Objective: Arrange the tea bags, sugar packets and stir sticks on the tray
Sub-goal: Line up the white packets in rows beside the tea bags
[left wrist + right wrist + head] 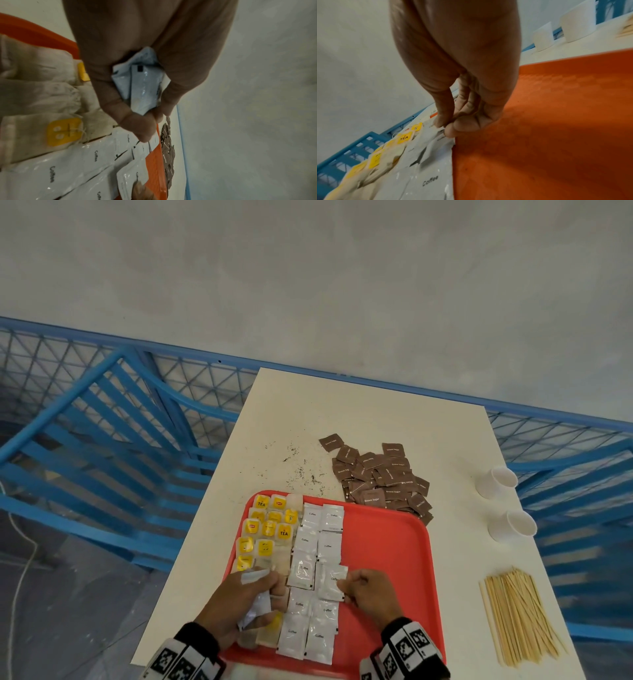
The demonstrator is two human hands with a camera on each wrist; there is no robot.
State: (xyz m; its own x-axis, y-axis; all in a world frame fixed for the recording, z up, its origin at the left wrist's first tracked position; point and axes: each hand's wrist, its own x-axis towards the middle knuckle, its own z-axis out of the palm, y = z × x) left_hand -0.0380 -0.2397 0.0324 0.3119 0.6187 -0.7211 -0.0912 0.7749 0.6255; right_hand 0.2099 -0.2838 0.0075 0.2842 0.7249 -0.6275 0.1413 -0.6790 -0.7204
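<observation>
You see a red plastic tray (387, 546) with a fine woven texture, glossy white coffee sachets (303, 571), matt porous-paper tea bags (39, 70) with yellow card tags, matt brown sugar packets (383, 477), pale wooden stir sticks (517, 614), and a blue metal mesh frame (102, 392).

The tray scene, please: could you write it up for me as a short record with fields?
tray: red, on white table
tea bags: tray's left columns
coffee sachets: two columns beside the tea bags
left hand: grips spare sachets
right hand: pinches one sachet on the tray
sugar packets: brown heap on table
stir sticks: pile on table
cups: two, on table
</observation>
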